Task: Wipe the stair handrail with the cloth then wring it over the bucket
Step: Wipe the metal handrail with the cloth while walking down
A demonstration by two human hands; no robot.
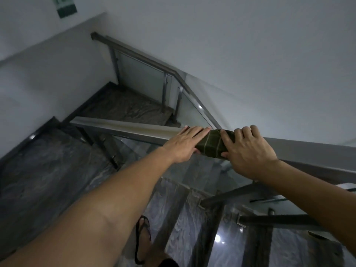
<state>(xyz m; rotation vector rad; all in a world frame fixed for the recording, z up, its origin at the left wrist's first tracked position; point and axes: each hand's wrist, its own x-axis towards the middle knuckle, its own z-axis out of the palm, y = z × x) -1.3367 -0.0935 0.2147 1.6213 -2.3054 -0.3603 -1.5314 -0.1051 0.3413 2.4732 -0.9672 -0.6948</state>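
A metal stair handrail [134,130] runs from left to right across the middle of the view. A dark green cloth [212,144] with pale stripes is wrapped over the rail. My left hand [185,143] lies flat on the rail, its fingers pressing on the cloth's left end. My right hand [248,151] grips the cloth's right end around the rail. No bucket is in view.
Glass panels [142,78] hang under the rail. Dark marble steps [48,160] descend to the left and below. A second rail section [146,56] climbs along the white wall. My foot in a black sandal [142,239] stands on a step.
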